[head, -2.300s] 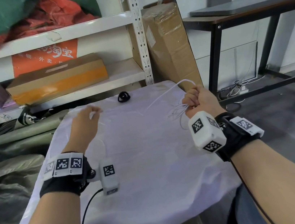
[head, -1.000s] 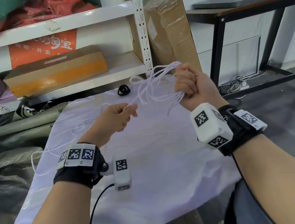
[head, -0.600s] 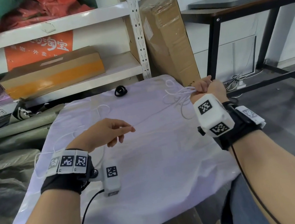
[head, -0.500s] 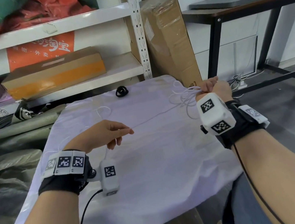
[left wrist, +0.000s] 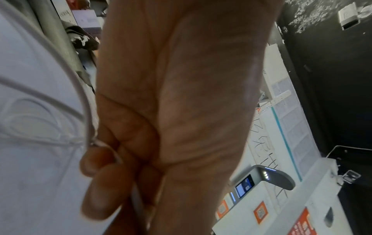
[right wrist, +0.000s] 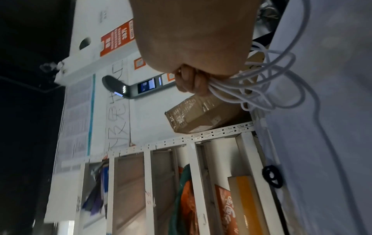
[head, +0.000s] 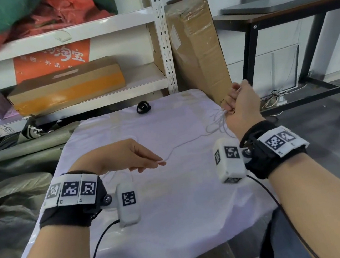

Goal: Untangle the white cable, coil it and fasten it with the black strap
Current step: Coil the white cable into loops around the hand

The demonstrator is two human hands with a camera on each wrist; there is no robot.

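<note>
The thin white cable [head: 185, 143] runs across the white cloth from hand to hand. My right hand [head: 241, 103], at the table's far right edge, grips a bundle of its loops [right wrist: 247, 89] in a fist. My left hand [head: 125, 157] hovers mid-table and pinches a single strand between thumb and fingers [left wrist: 104, 187]. More slack cable [left wrist: 60, 111] lies on the cloth beneath the left hand. The black strap [head: 143, 107] lies curled at the cloth's far edge, away from both hands; it also shows in the right wrist view [right wrist: 272, 176].
The small table is covered by a white cloth [head: 175, 204]. Behind it stands a white shelf rack [head: 162, 42] with cardboard boxes [head: 67, 86]. A tall taped carton [head: 195, 48] leans at the table's far right corner. A black table [head: 279, 12] stands further right.
The right hand has lifted a little, keeping its grip on the loops. The left hand has moved towards the middle of the table, still pinching the strand, which now sags between the hands.
</note>
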